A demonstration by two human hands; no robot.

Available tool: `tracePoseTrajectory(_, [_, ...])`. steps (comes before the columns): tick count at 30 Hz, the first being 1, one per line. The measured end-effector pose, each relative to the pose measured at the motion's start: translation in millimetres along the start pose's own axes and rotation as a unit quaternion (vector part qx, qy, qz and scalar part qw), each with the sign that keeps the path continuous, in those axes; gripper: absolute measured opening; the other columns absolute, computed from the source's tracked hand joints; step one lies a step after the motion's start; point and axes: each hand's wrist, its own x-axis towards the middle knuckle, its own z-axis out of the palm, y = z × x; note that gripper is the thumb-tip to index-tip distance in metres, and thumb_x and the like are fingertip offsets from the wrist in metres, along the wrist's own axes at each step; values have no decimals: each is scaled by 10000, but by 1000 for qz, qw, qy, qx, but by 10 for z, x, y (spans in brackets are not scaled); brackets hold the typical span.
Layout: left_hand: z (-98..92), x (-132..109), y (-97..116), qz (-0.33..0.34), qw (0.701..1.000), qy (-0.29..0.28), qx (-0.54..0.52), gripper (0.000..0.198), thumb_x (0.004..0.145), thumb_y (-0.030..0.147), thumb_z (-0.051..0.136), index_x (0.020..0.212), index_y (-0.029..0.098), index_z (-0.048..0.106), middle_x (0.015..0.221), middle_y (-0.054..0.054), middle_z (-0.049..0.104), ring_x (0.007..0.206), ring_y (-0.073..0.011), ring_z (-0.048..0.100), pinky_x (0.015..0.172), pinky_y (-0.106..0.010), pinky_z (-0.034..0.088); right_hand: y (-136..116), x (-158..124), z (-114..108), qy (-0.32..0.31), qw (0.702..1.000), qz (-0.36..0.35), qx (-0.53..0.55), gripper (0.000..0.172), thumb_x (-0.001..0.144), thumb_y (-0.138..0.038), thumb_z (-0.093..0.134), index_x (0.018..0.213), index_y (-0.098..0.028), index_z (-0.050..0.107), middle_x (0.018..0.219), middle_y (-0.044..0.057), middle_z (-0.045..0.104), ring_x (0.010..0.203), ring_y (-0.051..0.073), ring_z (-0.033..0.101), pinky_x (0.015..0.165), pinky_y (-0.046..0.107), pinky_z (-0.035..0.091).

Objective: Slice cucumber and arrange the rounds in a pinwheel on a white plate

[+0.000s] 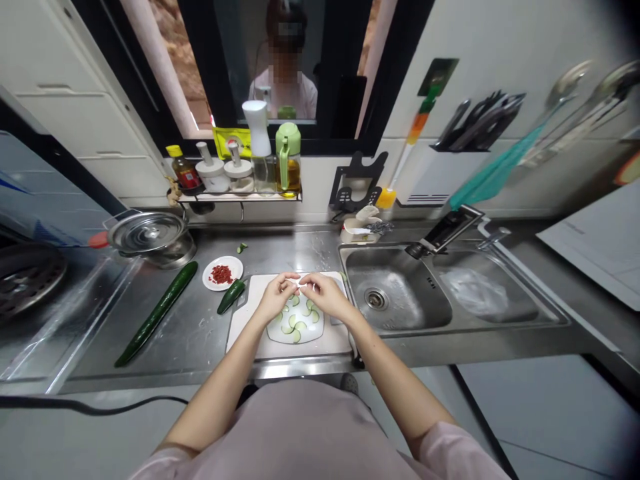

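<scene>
My left hand [276, 297] and my right hand [327, 295] meet over the far side of a white square plate [314, 331]. Fingertips of both are pinched together around a small white piece [299, 284], too small to name. Thin cucumber slices [295, 328] lie on the plate in pinwheel-like groups; my hands cover part of the far ones. Under the plate is a light cutting board [243, 328]. Left of the board sit a cut cucumber piece [231, 297] and a small white dish [207, 279] of red bits that look like goji berries [221, 274].
A long cucumber [157, 315] lies at the left, near a lidded steel pot [173, 250]. To the right is a double sink [400, 320] with a black faucet [445, 233]. Seasoning jars [213, 175] and an oil bottle [289, 160] stand on a rack behind.
</scene>
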Motion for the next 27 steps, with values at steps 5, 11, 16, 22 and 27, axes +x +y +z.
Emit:
tracePoseTrajectory(5, [51,-11,-26,4,999,-41,11,413,798,414,616,1135,177,591,677,3,598,708,-141,590,686,-244,443,61,-61,0,-29,1000,-6,-3,103,824,-224,570,822,-194,669,818,14,655,734,138,548,694,244,389])
tracePoseTrajectory(11, [109,-32,-76,21,998,-50,14,343,811,369,615,1095,177,600,669,13,593,697,-130,588,690,-237,446,158,-142,28,-37,999,12,-5,103,818,-206,552,796,-189,651,818,8,651,738,130,546,686,231,376])
tracePoseTrajectory(16, [159,-32,-190,24,998,-56,2,320,814,333,599,1090,172,594,681,6,612,720,-141,612,704,-244,449,275,-220,60,-39,999,33,-9,97,805,-193,530,778,-185,623,783,1,645,718,129,539,663,224,366])
tracePoseTrajectory(22, [150,-28,-414,-21,985,14,172,223,807,302,562,995,210,639,684,20,625,655,-132,573,655,-239,410,513,-386,135,-29,991,104,-81,88,833,-206,524,796,-187,601,746,2,624,680,132,524,620,223,326])
tracePoseTrajectory(27, [220,-40,-519,-64,934,6,352,171,814,278,564,955,236,651,780,2,672,720,-158,593,679,-260,384,671,-470,282,-74,974,136,-163,98,863,-218,518,837,-186,607,834,29,641,735,138,537,634,230,301])
